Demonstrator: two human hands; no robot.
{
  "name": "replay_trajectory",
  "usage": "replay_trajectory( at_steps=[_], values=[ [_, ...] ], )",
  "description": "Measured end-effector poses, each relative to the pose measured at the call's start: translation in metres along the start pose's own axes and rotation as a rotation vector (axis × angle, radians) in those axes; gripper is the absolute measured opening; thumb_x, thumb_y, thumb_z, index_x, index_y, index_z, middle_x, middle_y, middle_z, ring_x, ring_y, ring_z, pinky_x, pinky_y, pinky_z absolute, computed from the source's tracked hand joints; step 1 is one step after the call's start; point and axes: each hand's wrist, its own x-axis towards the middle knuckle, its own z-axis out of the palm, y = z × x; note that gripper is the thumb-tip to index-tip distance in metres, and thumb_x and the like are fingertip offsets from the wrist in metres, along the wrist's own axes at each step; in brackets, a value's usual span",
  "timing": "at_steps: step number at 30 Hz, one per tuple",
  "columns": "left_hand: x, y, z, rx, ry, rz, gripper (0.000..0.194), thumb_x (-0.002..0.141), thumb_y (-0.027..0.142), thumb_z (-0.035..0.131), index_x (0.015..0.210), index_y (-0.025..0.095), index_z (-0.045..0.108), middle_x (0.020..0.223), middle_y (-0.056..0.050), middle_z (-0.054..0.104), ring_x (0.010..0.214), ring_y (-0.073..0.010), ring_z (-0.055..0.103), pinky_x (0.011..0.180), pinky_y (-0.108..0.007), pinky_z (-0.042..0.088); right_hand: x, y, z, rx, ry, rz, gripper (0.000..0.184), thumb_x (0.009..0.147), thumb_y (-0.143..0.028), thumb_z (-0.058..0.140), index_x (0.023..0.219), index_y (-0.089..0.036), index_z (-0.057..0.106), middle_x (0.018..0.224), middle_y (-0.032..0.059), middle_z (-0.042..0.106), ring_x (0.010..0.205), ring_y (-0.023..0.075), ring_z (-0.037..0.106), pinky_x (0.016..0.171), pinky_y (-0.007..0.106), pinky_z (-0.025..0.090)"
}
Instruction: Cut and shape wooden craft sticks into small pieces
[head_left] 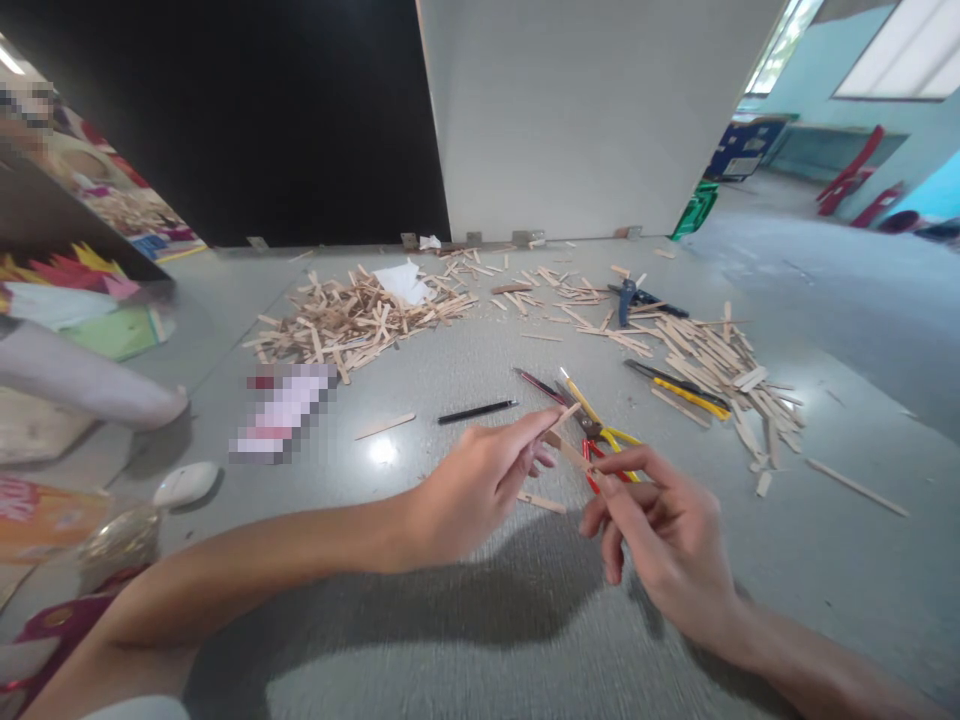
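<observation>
My left hand (pixel 476 490) is closed in a pinch, with the tip of a small wooden stick (pixel 570 412) sticking out past its fingers. A second craft stick (pixel 571 454) spans the gap between both hands. My right hand (pixel 667 540) pinches the near end of that stick between thumb and forefinger, its other fingers curled loosely below. Just behind the hands lie yellow-handled pliers (pixel 591 426), partly hidden, with red handles (pixel 589 466) beside them. A short stick piece (pixel 541 502) rests on the table under my hands.
A big heap of craft sticks (pixel 352 320) lies back left, a second pile (pixel 712 355) at right. Around them are a black pen (pixel 478 411), a yellow cutter (pixel 690 397), a blue-handled tool (pixel 627 300) and a white mouse (pixel 186 484). Upright panels (pixel 585 120) close off the back.
</observation>
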Motion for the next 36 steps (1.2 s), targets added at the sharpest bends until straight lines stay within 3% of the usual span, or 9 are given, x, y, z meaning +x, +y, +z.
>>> replay_trajectory(
  at_steps=[4,9,14,19,23,29,33,36],
  values=[
    [-0.008,-0.005,0.005,0.268,0.025,0.157,0.056,0.106,0.004,0.042,0.162,0.012,0.044,0.122,-0.016,0.080,0.103,-0.0219,0.082,0.086,-0.033,0.068,-0.002,0.002,0.001,0.026,-0.022,0.004,0.036,0.103,-0.054,0.071,0.094,-0.020,0.062,0.057,-0.0007,0.072,0.027,0.0121,0.060,0.030,0.014,0.041],
    [-0.011,-0.008,0.007,0.348,0.005,0.178,0.068,0.103,0.001,0.044,0.169,0.015,0.033,0.130,-0.019,0.078,0.103,-0.0233,0.082,0.083,-0.032,0.069,-0.001,0.008,-0.001,0.000,-0.033,-0.055,0.031,0.105,-0.048,0.070,0.094,-0.020,0.061,0.060,-0.0010,0.072,0.030,0.0122,0.062,0.032,0.016,0.045],
    [-0.010,-0.004,0.006,0.287,-0.016,0.126,0.068,0.104,0.003,0.043,0.170,0.016,0.035,0.135,-0.019,0.077,0.106,-0.0240,0.082,0.085,-0.034,0.069,0.001,0.012,-0.001,0.009,-0.064,-0.046,0.030,0.106,-0.048,0.067,0.095,-0.021,0.059,0.061,-0.0014,0.071,0.033,0.0127,0.063,0.034,0.018,0.047],
    [-0.006,0.003,0.006,0.123,0.048,0.099,0.056,0.109,0.008,0.044,0.164,0.015,0.046,0.118,-0.013,0.083,0.100,-0.0205,0.083,0.086,-0.031,0.068,0.004,0.010,0.000,0.016,-0.046,-0.065,0.033,0.105,-0.052,0.069,0.095,-0.021,0.059,0.062,-0.0010,0.072,0.033,0.0124,0.063,0.035,0.019,0.049],
    [-0.002,0.006,0.004,-0.054,0.037,-0.014,0.048,0.111,0.015,0.044,0.158,0.011,0.055,0.117,-0.014,0.083,0.106,-0.0225,0.083,0.086,-0.032,0.070,0.007,0.008,0.000,0.030,-0.037,-0.074,0.034,0.104,-0.052,0.071,0.094,-0.021,0.061,0.061,-0.0009,0.072,0.034,0.0115,0.062,0.034,0.018,0.049],
    [-0.004,0.006,0.007,-0.076,0.033,-0.032,0.049,0.111,0.017,0.047,0.159,0.011,0.055,0.116,-0.012,0.083,0.093,-0.0187,0.082,0.089,-0.034,0.068,0.006,0.010,-0.001,0.041,-0.045,-0.068,0.033,0.105,-0.050,0.071,0.093,-0.020,0.061,0.062,-0.0012,0.072,0.033,0.0105,0.061,0.034,0.017,0.048],
    [-0.009,0.006,0.016,-0.057,-0.027,0.010,0.048,0.111,0.020,0.050,0.157,0.010,0.056,0.092,-0.007,0.079,0.077,-0.0149,0.073,0.078,-0.027,0.063,0.006,0.012,0.000,0.031,-0.107,-0.059,0.034,0.106,-0.051,0.068,0.092,-0.020,0.061,0.064,0.0000,0.072,0.035,0.0120,0.064,0.035,0.019,0.048],
    [-0.009,0.009,0.020,-0.108,-0.025,-0.039,0.045,0.110,0.021,0.050,0.152,0.010,0.060,0.091,-0.006,0.078,0.073,-0.0133,0.069,0.076,-0.026,0.061,0.007,0.011,0.001,0.033,-0.114,-0.041,0.036,0.105,-0.053,0.069,0.090,-0.021,0.061,0.064,0.0004,0.072,0.036,0.0129,0.064,0.035,0.021,0.050]
  ],
)
